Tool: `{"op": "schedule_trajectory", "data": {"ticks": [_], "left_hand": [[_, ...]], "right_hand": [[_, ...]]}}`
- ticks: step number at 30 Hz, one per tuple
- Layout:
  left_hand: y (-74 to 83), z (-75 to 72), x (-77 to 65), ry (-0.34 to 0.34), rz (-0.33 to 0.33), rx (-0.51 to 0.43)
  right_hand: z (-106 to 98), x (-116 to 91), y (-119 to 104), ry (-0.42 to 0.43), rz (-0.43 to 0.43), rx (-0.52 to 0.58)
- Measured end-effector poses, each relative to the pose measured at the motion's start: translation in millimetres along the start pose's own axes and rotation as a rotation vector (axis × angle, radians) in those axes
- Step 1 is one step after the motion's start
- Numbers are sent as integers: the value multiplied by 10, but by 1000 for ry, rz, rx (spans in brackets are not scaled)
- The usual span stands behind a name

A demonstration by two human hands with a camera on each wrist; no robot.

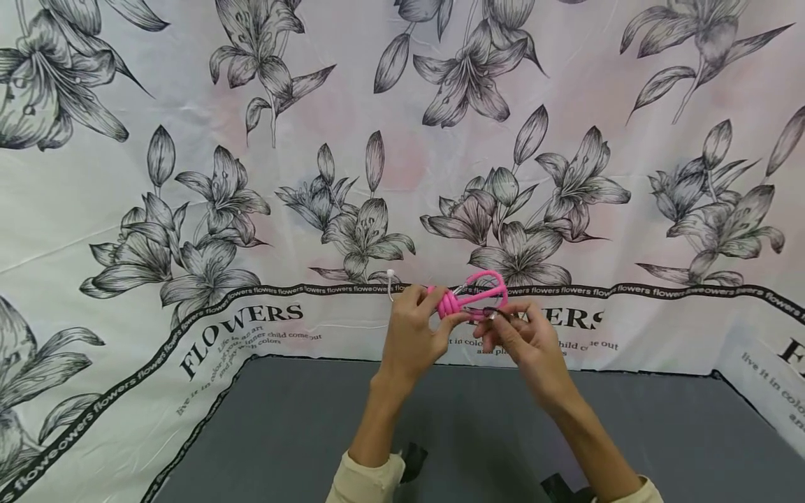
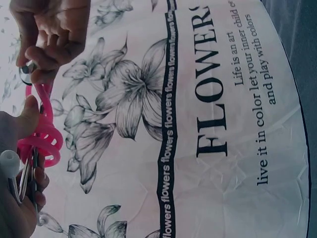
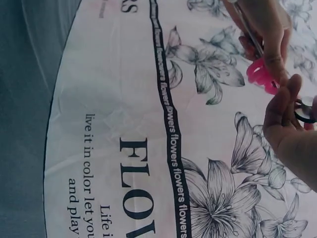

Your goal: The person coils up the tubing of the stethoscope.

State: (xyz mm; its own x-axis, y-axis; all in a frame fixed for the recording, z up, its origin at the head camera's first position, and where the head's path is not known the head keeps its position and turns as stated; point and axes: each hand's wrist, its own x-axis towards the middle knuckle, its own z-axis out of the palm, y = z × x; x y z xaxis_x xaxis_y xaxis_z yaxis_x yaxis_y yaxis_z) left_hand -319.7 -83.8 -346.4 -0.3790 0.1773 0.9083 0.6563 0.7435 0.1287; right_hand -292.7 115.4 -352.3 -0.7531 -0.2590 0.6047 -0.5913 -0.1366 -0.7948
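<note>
Both hands are raised together over the cloth, working on a pink cord [image 1: 450, 304] wound in thick coils around thin metal rods [image 2: 23, 178]. My left hand [image 1: 411, 335] grips the coiled part between thumb and fingers. A bent metal wire with a white rounded tip [image 1: 390, 273] sticks out beyond it. From the coils a pink loop [image 1: 486, 274] extends to the right. My right hand [image 1: 528, 349] pinches a small dark, ring-like piece [image 3: 303, 111] with a shiny part at the loop's end. The exact kind of this piece is partly hidden by the fingers.
A white cloth [image 1: 352, 105] printed with grey lilies and black lettering covers the surface ahead. A black printed band [image 1: 339, 288] runs across it. Nearer to me lies a dark grey surface [image 1: 302, 419].
</note>
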Motion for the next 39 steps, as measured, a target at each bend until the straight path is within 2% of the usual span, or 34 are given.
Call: {"op": "schedule_trajectory", "data": {"ticks": [4,10,12,17,21,25,28,30,35,39], "left_hand": [[51,12,-7,16,46,24],[48,-1,9,29,117,14],[36,-4,13,26,141,11],[32,9,9,2,174,-22],[63,27,3,-8,193,-40],[109,49,8,-14,214,-48],[128,53,5,-24,209,-53],[129,56,3,-28,201,-48],[118,55,4,-27,163,-53],[106,47,6,-27,132,-53]], "right_hand": [[-45,4,-9,43,80,66],[-140,28,-20,-46,123,136],[-161,36,-21,-51,147,163],[-191,32,-23,40,222,216],[-202,25,-34,111,276,210],[-178,33,-1,206,289,138],[-139,43,53,279,237,58],[-124,47,76,295,184,7],[-176,41,21,215,123,-105],[-270,44,-31,120,103,-287]]}}
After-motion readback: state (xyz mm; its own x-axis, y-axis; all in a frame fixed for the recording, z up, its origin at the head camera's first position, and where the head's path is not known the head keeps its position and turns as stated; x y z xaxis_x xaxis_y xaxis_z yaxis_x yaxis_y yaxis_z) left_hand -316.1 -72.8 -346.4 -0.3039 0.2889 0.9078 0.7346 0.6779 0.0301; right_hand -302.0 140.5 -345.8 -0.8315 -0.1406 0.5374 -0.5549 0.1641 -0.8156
